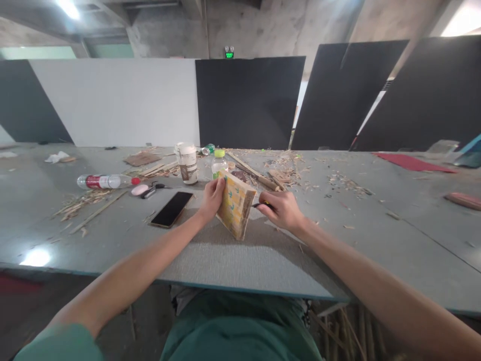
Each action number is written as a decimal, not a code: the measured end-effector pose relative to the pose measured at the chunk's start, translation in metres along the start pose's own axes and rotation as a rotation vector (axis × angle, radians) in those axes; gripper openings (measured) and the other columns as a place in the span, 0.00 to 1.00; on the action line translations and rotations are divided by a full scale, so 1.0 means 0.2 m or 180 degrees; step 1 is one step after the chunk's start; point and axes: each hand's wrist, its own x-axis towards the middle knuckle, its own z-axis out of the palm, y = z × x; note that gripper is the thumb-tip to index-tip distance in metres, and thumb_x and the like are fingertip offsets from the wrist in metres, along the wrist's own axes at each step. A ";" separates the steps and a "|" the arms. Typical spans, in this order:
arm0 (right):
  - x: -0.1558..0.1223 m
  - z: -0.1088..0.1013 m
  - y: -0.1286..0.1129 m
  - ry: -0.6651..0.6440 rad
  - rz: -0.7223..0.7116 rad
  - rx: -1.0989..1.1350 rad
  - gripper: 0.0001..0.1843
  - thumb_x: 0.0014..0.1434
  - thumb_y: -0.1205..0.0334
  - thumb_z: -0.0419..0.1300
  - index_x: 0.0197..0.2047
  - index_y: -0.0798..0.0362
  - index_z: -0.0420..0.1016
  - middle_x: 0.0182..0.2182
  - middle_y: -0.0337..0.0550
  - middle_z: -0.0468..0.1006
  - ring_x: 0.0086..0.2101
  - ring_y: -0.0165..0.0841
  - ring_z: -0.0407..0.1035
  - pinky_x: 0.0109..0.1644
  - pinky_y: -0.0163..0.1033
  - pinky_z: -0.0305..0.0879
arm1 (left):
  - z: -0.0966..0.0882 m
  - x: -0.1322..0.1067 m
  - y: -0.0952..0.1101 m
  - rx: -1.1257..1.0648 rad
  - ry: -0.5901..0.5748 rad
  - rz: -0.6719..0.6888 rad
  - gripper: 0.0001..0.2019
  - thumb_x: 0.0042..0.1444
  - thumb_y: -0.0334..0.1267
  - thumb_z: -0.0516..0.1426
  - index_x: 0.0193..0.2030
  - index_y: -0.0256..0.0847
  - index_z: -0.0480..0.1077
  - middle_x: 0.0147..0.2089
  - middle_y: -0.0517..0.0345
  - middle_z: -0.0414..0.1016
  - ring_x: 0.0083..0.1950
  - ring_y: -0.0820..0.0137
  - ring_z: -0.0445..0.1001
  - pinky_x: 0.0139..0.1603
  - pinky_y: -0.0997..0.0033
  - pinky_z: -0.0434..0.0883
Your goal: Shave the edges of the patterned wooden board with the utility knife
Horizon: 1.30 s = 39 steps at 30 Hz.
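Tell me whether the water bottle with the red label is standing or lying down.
Lying down. The water bottle rests on its side on the table, red cap pointing right, left of the phone.

no readable text anywhere; green exit sign (229, 54) on far wall too small, bottle label (94, 181) and cup (188, 163) print blurred.

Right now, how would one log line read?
left hand: grips patterned block upright | right hand: dark tool at block | phone: beside left
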 end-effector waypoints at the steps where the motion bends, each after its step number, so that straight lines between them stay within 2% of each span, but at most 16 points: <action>1: 0.00 0.00 0.00 -0.0008 -0.0012 0.0024 0.26 0.73 0.45 0.46 0.29 0.51 0.69 0.22 0.39 0.70 0.23 0.30 0.61 0.28 0.39 0.47 | 0.00 0.00 0.00 0.0016 -0.0002 0.0001 0.32 0.62 0.70 0.52 0.27 0.39 0.64 0.26 0.58 0.61 0.29 0.71 0.59 0.27 0.73 0.57; 6: 0.01 -0.01 -0.03 0.0018 -0.0076 0.0144 0.22 0.72 0.48 0.49 0.30 0.51 0.69 0.21 0.39 0.70 0.23 0.30 0.62 0.29 0.39 0.49 | 0.00 0.00 0.01 0.0121 -0.0014 -0.0039 0.32 0.63 0.69 0.50 0.28 0.38 0.64 0.27 0.58 0.62 0.30 0.71 0.61 0.29 0.72 0.59; 14: 0.02 -0.02 -0.03 0.0099 -0.0104 0.0109 0.20 0.71 0.50 0.51 0.31 0.52 0.71 0.19 0.38 0.68 0.20 0.30 0.61 0.27 0.38 0.49 | 0.00 -0.01 0.05 0.0149 -0.0049 -0.0055 0.25 0.71 0.56 0.52 0.29 0.37 0.64 0.27 0.63 0.61 0.28 0.75 0.61 0.30 0.74 0.61; 20: 0.02 -0.01 -0.02 0.0068 -0.0058 0.0057 0.21 0.71 0.49 0.50 0.31 0.52 0.71 0.20 0.39 0.70 0.22 0.31 0.62 0.28 0.38 0.50 | 0.00 -0.01 0.04 0.0110 -0.0071 -0.0052 0.31 0.65 0.67 0.50 0.28 0.38 0.63 0.26 0.59 0.62 0.29 0.72 0.60 0.28 0.72 0.59; 24: 0.02 -0.02 -0.01 -0.0015 -0.0068 0.0045 0.23 0.72 0.47 0.48 0.32 0.52 0.70 0.22 0.40 0.71 0.22 0.31 0.62 0.28 0.38 0.49 | 0.00 0.00 0.03 0.0091 -0.0055 -0.0069 0.33 0.62 0.70 0.50 0.27 0.39 0.63 0.26 0.59 0.61 0.28 0.73 0.59 0.27 0.73 0.58; 34: 0.05 -0.09 -0.02 -0.0340 -0.0081 -0.0159 0.26 0.73 0.44 0.47 0.29 0.52 0.68 0.19 0.37 0.67 0.20 0.29 0.57 0.28 0.39 0.42 | -0.01 0.00 -0.03 0.0085 0.0036 0.0021 0.32 0.63 0.70 0.50 0.26 0.39 0.61 0.25 0.60 0.59 0.26 0.73 0.57 0.25 0.73 0.55; 39: 0.01 -0.02 -0.04 -0.0557 -0.0269 -0.0240 0.30 0.73 0.42 0.45 0.29 0.53 0.71 0.20 0.39 0.71 0.21 0.29 0.59 0.28 0.39 0.41 | -0.01 0.00 -0.04 0.0090 0.0069 0.0090 0.31 0.64 0.68 0.51 0.27 0.39 0.64 0.26 0.59 0.62 0.27 0.72 0.61 0.25 0.73 0.58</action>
